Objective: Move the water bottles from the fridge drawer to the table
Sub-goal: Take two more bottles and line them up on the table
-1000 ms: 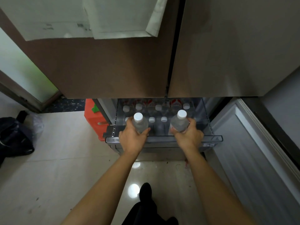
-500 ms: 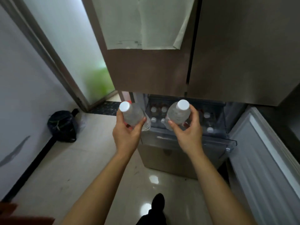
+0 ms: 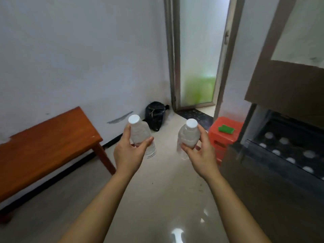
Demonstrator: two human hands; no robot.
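– Where are the hands?
– Both arms reach forward. The left hand grips a water bottle. The right hand grips a second bottle, caps tilted up.
– And the table?
– The wooden table stands left, the fridge drawer right.

Left bottle and right bottle: clear, smooth plastic; caps white, matt. Table: red-brown wood, smooth, low sheen. Floor: pale tile, glossy, mirroring lights. Wall: matt paint, scuffed. Stool: orange moulded plastic. Bag: black plastic film, crinkled. Door: frosted glass, metal frame. Fridge: brown, matt.
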